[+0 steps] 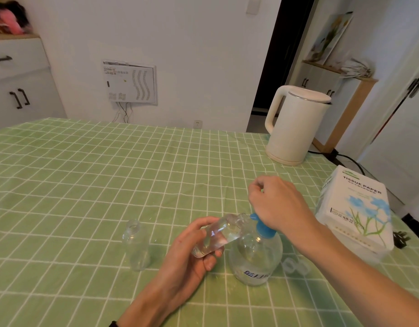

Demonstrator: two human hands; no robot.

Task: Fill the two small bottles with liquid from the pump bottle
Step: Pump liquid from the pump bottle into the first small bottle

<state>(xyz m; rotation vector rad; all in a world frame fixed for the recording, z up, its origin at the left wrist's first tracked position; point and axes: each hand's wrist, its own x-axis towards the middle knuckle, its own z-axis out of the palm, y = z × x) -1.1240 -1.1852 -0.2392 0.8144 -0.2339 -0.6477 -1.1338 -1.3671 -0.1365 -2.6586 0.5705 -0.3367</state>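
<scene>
Held one small bottle (218, 234) in the left hand (192, 253), fingers (212, 263) wrapped beneath it and thumb laid over the top, raised off the desk (85, 175) just left of the pump bottle (255, 258). Had it slanted, long axis running from lower left up to upper right, base toward the palm, open mouth pointed at the blue nozzle (253, 217), touching or just beside it; could not tell which. Had the pump bottle upright on the green checked cloth, clear and round-bellied, with the right hand (279, 204) set on its pump top, fingers (258, 187) curled inward; could not tell whether clenched on the pump or only pressing it. Had the other small bottle (136, 244) upright on the desk, mouth up, well left of both hands. Saw a white kettle (295, 123) at the far right of the desk, a tissue pack (355, 208) near the right forearm, and a black plug (402, 237) beside that pack.
</scene>
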